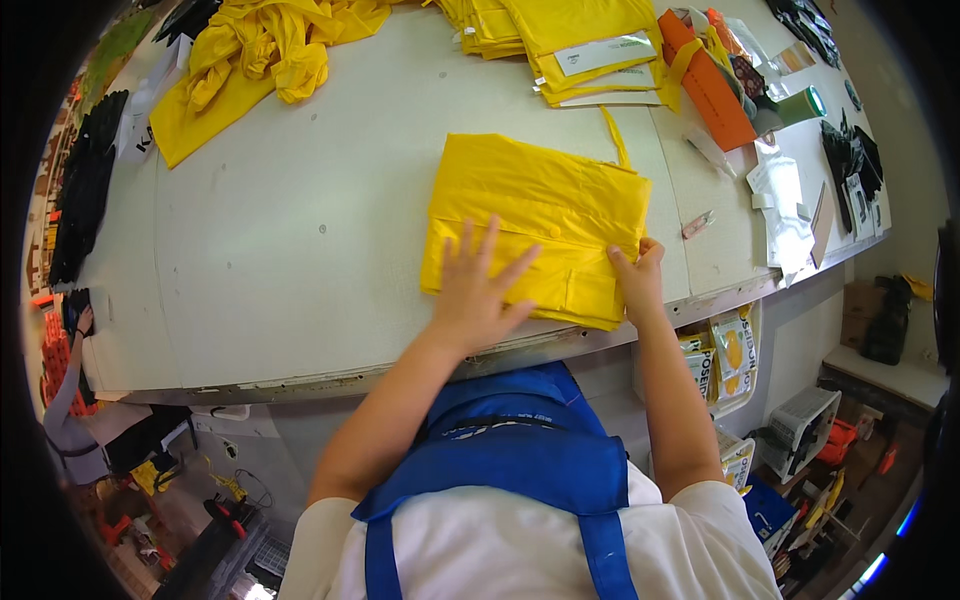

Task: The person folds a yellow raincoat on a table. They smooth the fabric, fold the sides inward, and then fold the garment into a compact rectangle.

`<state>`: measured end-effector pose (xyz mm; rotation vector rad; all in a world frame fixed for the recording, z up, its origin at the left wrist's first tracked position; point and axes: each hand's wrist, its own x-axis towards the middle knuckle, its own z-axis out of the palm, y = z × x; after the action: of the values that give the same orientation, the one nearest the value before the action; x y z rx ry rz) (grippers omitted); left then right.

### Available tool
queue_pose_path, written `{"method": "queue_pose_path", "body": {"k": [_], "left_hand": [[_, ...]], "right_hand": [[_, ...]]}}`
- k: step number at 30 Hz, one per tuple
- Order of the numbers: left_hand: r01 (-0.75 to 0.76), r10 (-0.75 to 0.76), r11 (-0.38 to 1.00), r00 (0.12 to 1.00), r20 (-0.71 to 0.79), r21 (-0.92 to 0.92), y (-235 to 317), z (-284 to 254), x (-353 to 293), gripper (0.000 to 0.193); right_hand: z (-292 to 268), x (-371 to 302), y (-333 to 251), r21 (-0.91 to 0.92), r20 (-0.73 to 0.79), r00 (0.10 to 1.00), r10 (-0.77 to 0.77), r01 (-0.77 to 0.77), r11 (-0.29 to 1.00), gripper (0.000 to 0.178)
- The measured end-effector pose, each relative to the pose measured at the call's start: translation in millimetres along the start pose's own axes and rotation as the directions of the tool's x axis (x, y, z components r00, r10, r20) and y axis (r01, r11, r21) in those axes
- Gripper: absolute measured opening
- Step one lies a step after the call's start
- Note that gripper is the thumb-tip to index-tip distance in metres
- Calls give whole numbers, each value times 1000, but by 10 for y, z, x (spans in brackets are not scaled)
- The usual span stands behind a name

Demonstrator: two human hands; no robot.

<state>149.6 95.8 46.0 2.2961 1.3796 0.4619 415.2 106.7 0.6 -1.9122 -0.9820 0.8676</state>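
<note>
A folded yellow raincoat (530, 190) lies in front of me near the table's front edge, with a snap button and a pocket flap on its upper face. A thin yellow strap (617, 138) sticks out beyond its far right corner. My left hand (477, 290) rests on the coat's near left part, palm down with the fingers spread. At the right edge of the coat, my right hand (640, 278) grips the fabric, thumb on top and the other fingers partly hidden beneath.
Folded yellow garments with white labels (590, 50) are stacked at the far side. A loose yellow heap (260, 60) lies far left. An orange box (708, 85), a green cylinder (798, 107) and plastic bags (782, 210) crowd the right. Far left, another person's arm (68, 375) shows.
</note>
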Motion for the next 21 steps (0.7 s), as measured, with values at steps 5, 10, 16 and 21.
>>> {"method": "queue_pose_path", "body": {"k": [5, 10, 16, 21], "left_hand": [[3, -13, 985, 998, 56, 171, 98, 530, 174, 53], [-9, 32, 989, 988, -149, 149, -87, 375, 304, 55], [157, -775, 23, 627, 82, -987, 163, 647, -432, 44], [155, -448, -663, 701, 554, -732, 355, 660, -325, 42]], "right_hand": [[99, 150, -923, -642, 352, 595, -723, 715, 276, 57], [447, 769, -491, -683, 479, 726, -494, 661, 311, 48], [488, 858, -473, -635, 524, 726, -445, 681, 364, 52], [504, 962, -631, -674, 571, 776, -266, 629, 388, 59]]}}
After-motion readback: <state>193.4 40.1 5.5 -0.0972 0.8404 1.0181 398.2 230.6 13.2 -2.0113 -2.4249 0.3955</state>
